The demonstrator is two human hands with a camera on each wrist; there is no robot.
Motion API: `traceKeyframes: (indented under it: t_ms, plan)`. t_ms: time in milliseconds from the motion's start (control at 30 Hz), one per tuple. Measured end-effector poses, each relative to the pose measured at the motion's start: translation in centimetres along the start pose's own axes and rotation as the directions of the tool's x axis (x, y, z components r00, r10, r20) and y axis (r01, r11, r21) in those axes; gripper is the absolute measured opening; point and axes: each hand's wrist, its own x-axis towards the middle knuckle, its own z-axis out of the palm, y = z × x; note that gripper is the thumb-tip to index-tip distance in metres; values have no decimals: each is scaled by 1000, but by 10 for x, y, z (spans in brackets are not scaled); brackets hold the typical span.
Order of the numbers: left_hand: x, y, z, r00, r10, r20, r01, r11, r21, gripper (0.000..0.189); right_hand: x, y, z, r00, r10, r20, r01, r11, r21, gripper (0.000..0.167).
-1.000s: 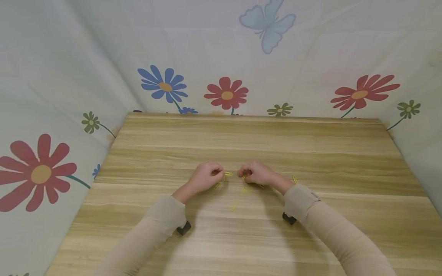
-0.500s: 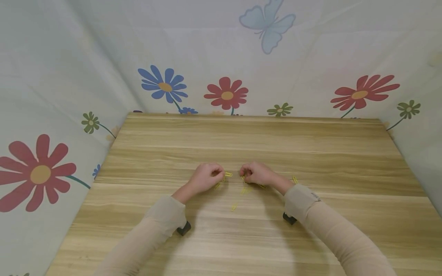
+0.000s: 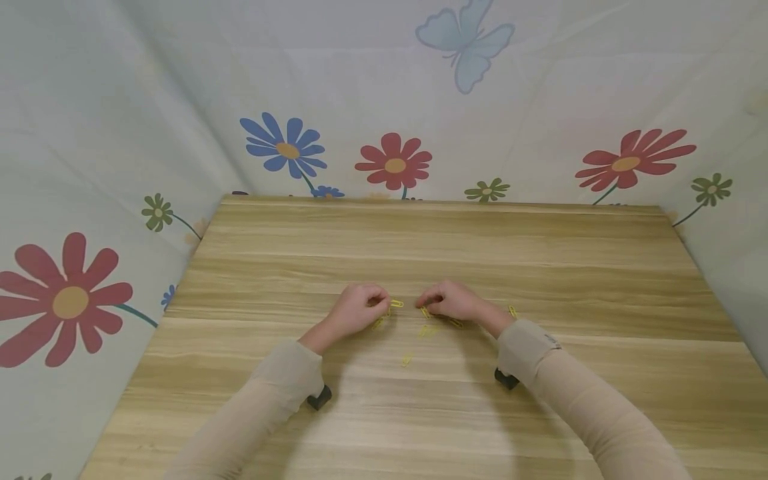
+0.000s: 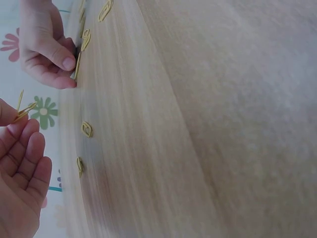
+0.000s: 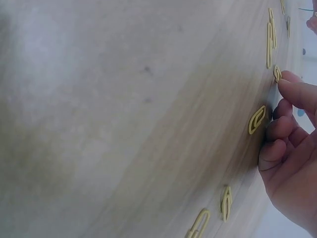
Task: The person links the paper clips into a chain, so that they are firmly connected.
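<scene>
Yellow paper clips (image 3: 406,361) lie scattered midway across the surface (image 3: 384,427), well in from its left, right and far edges; the left grip (image 3: 360,307) pinches at least one, the right grip (image 3: 451,300) another.

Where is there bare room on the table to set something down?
The table is bare beyond the left hand and right hand, up to the backdrop; outside left sleeve and right sleeve, to the edges; and between the sleeves, nearer than the closest clip. Crowded: around and between the hands, with scattered clips.
</scene>
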Motion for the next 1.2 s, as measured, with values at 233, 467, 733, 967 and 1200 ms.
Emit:
traceKeyframes:
  t_ms: [233, 467, 733, 967, 1200]
  plan:
    - [0, -1, 1, 1000, -8, 2, 8, 1000, -2, 13, -2, -1, -1, 1000, -15, -7, 14, 1000, -13, 22]
    - [0, 0, 0, 1000, 0, 1, 0, 1000, 10, 12, -4, 0, 0, 999, -39, -16, 38, 998, -55, 21]
    - [0, 0, 1, 1000, -7, 13, 6, 1000, 22, 13, -5, 1, 1, 998, -53, -40, 49, 993, -106, 14]
    - [1, -1, 2, 1000, -15, 17, 14, 999, 29, 13, -5, 1, 3, 999, -12, -46, 8, 995, -100, 4]
    - [1, -3, 3, 1000, -7, 14, 7, 1000, 28, 14, -5, 0, 1, 999, -12, -47, 6, 992, -124, 5]
